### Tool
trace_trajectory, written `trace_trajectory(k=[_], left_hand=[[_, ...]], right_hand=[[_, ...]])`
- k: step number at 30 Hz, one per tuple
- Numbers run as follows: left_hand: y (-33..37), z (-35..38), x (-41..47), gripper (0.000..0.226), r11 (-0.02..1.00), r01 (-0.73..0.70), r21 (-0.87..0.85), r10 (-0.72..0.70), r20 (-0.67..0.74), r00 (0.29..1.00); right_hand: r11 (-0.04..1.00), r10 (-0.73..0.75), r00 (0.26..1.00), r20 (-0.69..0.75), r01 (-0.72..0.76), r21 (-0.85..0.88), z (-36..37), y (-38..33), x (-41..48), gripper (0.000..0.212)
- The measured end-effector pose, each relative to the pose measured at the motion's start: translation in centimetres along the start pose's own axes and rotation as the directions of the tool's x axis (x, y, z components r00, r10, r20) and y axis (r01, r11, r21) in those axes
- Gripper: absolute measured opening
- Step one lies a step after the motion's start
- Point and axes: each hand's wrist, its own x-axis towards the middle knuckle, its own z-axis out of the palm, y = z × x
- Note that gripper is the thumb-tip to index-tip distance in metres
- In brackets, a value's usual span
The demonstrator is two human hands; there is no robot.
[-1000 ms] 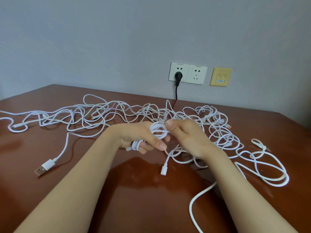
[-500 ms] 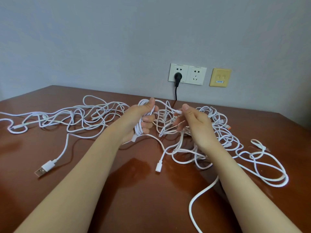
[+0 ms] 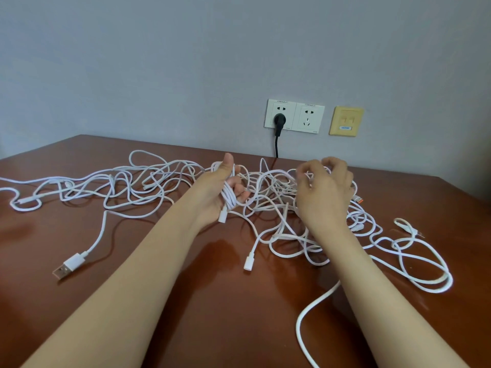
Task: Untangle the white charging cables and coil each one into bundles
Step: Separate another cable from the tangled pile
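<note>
a: nearest to us, one strand point(image 3: 297, 328) runs off the bottom edge, so its end is cut off. the brown bench point(image 3: 186, 314) carries the lot.
b: a usb plug point(image 3: 67, 265) lies free at the near left, and a small connector point(image 3: 248, 262) sits in the middle.
a: up to the hands now. the left hand point(image 3: 212, 195) has its fingers point(image 3: 240, 193) curled round a coil point(image 3: 229, 197) of several turns, thumb up, one end poking out below the palm.
b: the right hand point(image 3: 324, 192) hovers over the knot, fingers curled in. is it pinching a strand? i can't tell, the back of the hand hides that.
a: the cables point(image 3: 276, 187) spread across the bench from far left to far right, thickest between and behind the hands.
b: light, limp stuff, i'd say. smooth jackets, likely to slip and to spring out of a loose coil. a hard pull would probably tighten the knots.
a: best hold, to my eye, is a plug end, then feed it back through loop by loop.
b: how many cables, though? can't count them. the crossings run together, and the right arm covers part of the heap.
a: far back, a socket point(image 3: 293, 116) on the wall with a black plug point(image 3: 279, 120) in it, and a yellow plate point(image 3: 346, 121) beside it.
</note>
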Motion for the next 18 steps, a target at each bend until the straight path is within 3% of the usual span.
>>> trace_trajectory(k=[3, 5, 7, 10, 14, 18], left_hand=[[-0.3, 0.2, 0.1, 0.031, 1.0, -0.002, 0.023, 0.003, -0.027, 1.0], [-0.4, 0.4, 0.1, 0.032, 1.0, -0.01, 0.028, 0.011, -0.028, 1.0], [-0.4, 0.4, 0.2, 0.035, 0.999, -0.005, 0.046, 0.006, -0.019, 1.0], [-0.3, 0.4, 0.0, 0.038, 0.998, -0.003, 0.062, 0.004, -0.021, 1.0], [0.1, 0.6, -0.4, 0.031, 0.994, -0.029, 0.103, 0.035, -0.057, 0.998], [-0.2, 0.6, -0.4, 0.032, 0.941, -0.065, 0.332, 0.087, -0.052, 0.995]], right_hand=[[0.967, -0.249, 0.968, -0.003, 0.249, -0.056, 0.1, -0.7, -0.9, 0.046], [0.887, -0.461, 0.887, 0.038, 0.461, -0.012, 0.1, -1.4, -1.4, 0.052], [0.805, -0.59, 0.787, 0.183, 0.592, 0.05, 0.1, -2.2, -1.9, 0.051], [0.794, -0.596, 0.721, 0.353, 0.595, 0.126, -0.4, -2.7, -2.4, 0.043], [0.822, -0.564, 0.744, 0.358, 0.55, 0.151, -1.3, -2.4, -1.8, 0.019], [0.79, -0.613, 0.731, 0.301, 0.574, 0.216, -1.1, -2.2, -1.1, 0.008]])
